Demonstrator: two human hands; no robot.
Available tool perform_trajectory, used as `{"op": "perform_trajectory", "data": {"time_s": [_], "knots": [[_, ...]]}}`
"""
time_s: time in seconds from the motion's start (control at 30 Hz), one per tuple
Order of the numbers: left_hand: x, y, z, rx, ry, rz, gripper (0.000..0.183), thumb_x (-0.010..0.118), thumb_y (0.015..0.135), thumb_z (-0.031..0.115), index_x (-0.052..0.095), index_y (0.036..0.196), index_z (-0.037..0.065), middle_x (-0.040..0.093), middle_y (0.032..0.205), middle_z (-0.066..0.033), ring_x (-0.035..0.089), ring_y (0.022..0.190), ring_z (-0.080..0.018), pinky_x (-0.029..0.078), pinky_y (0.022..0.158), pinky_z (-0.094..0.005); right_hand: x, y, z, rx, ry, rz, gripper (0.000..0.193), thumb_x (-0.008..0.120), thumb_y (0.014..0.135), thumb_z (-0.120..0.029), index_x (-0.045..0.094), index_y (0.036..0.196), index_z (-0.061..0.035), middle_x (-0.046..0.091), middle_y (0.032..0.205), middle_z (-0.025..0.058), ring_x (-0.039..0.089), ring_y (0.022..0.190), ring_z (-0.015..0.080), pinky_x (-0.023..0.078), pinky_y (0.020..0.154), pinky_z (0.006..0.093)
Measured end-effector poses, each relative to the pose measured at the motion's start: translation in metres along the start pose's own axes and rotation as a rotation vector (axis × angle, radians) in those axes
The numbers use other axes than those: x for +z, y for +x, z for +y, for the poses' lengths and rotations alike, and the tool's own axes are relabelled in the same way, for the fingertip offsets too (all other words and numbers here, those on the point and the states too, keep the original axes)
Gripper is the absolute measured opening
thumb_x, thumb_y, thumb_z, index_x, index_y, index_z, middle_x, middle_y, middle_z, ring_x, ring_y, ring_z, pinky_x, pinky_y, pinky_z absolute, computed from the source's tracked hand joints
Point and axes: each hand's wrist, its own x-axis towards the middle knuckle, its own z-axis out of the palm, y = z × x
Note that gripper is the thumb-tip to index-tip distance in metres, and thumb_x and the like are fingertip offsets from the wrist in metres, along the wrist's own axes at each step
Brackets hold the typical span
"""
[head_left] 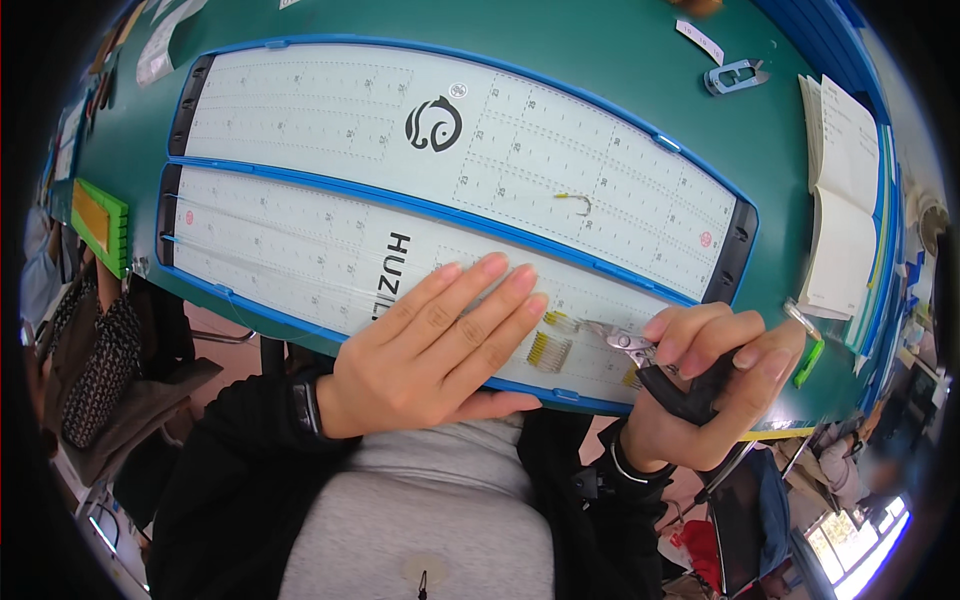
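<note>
A long fishing rig box lies unfolded before me, its two white, grid-printed panels framed in blue. My left hand rests palm down on the nearer panel, fingers stretched out and pointing up to the right. Just right of its fingertips sits a row of fishing hooks with yellow shanks. My right hand is closed round the black handles of small pliers. The pliers' metal jaws point left at these hooks; whether they touch cannot be made out. A single fishing hook lies on the farther panel.
Light-blue thread snips and a paper strip lie on the green tabletop at the far right. An opened notebook is beyond the box's right end, with a bright green pen-like item nearby. A green holder stands left.
</note>
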Motion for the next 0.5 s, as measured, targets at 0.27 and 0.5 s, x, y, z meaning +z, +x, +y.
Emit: {"op": "perform_trajectory", "data": {"time_s": [0.27, 0.5], "knots": [[0.005, -0.001, 0.001, -0.011, 0.011, 0.020, 0.067, 0.063, 0.085, 0.058, 0.063, 0.125, 0.005, 0.064, 0.125, -0.0135, 0.060, 0.118, -0.0297, 0.044, 0.102, -0.0401, -0.001, 0.000, 0.003, 0.003, 0.017, -0.033, 0.033, 0.034, 0.105, -0.036, 0.031, 0.089, -0.0071, 0.045, 0.061, 0.0126, 0.053, 0.053, 0.0253, 0.053, 0.060, 0.0418], [0.017, -0.010, -0.001, 0.068, 0.115, 0.273, 0.041, 0.049, 0.096, 0.050, 0.063, 0.097, 0.011, 0.065, 0.124, -0.0086, 0.060, 0.119, -0.0223, 0.040, 0.107, -0.0428, -0.001, 0.000, 0.004, 0.003, 0.039, -0.057, 0.033, 0.032, 0.105, -0.036, 0.031, 0.090, -0.0067, 0.046, 0.062, 0.0133, 0.055, 0.055, 0.0264, 0.054, 0.061, 0.0424]]}}
